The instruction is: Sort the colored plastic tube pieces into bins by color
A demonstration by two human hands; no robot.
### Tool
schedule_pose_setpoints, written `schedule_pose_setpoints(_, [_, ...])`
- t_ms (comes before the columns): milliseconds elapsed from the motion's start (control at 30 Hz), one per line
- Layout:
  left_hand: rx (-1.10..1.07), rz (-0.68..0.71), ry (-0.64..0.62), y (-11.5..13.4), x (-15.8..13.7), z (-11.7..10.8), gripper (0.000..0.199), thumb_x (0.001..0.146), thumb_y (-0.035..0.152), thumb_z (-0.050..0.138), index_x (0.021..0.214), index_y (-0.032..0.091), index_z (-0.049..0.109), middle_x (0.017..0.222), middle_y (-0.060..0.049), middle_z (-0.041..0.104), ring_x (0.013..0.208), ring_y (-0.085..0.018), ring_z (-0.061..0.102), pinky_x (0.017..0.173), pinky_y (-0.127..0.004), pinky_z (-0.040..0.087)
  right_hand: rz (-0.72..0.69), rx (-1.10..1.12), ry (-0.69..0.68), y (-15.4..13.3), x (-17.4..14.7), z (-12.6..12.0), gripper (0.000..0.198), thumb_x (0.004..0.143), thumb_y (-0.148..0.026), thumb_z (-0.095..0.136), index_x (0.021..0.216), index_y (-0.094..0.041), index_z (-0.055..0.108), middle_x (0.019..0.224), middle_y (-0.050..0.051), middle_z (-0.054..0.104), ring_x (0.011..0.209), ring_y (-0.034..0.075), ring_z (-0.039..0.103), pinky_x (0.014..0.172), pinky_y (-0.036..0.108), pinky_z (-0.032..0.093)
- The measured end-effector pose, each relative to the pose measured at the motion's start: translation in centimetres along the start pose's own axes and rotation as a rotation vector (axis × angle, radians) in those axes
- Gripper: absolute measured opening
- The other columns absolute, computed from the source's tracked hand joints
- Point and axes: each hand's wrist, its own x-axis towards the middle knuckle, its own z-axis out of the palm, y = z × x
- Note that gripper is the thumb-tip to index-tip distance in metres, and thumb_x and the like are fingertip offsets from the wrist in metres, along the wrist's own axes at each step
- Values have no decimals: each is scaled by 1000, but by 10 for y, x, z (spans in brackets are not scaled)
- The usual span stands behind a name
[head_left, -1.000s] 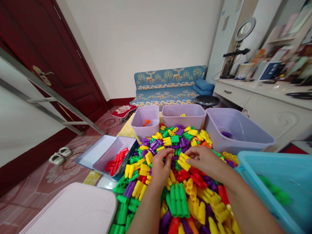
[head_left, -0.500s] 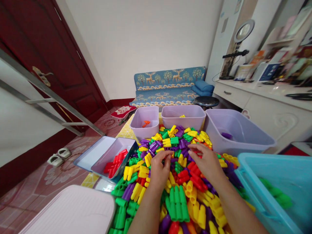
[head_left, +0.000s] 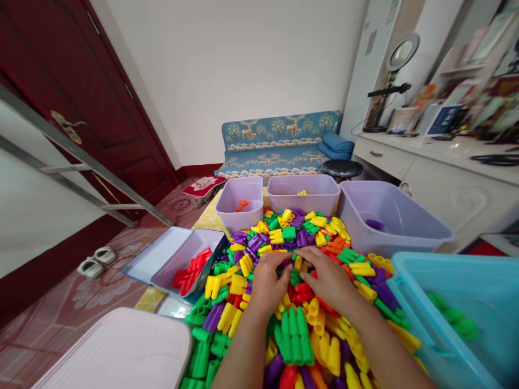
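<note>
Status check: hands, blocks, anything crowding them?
Both hands, left hand and right hand, flat on the block pile, nothing visibly gripped. Lavender bins behind, blue bin at right.

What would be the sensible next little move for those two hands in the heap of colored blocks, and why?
Probably close the fingers on one block and lift it clear. Both the left hand and the right hand lie palm down on the block pile, fingertips among yellow and red pieces, with nothing visibly gripped. The tubs around hold single colors: red blocks in the tray, green in the blue bin.
</note>
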Motion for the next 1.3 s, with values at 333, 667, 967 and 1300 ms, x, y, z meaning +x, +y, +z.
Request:
schedule_pose_setpoints(333, [-24,9,-11,3,0,-1,28,80,12,59,105,22,69,105,-5,72,101,-22,63,92,-38,48,85,188,165,11,2,9,25,73,-13,55,93,-21,68,88,4,63,70,17,60,68,31,51])
schedule_pose_setpoints(667, [-124,-26,-15,1,0,0,31,81,14,59,110,20,68,107,-6,72,99,-22,65,90,-36,51,198,680,106,-2,-1,10,27,79,-36,61,100,-20,56,86,5,72,67,17,68,65,32,57])
schedule_pose_setpoints(967, [-216,-18,19,6,-3,-4,29,91,19,49,111,20,69,110,-6,72,103,-20,65,94,-34,49,226,662,131,-12,-5,10,24,77,-41,60,91,-20,58,82,4,72,70,18,69,64,31,57])
schedule_pose_setpoints(1300, [-227,-36,21,5,-3,-1,28,86,24,61,111,18,68,106,-7,72,99,-21,66,91,-35,50,83,424,171,-6,-5,8,19,83,-34,59,96,-20,62,90,4,68,78,18,64,70,30,52])
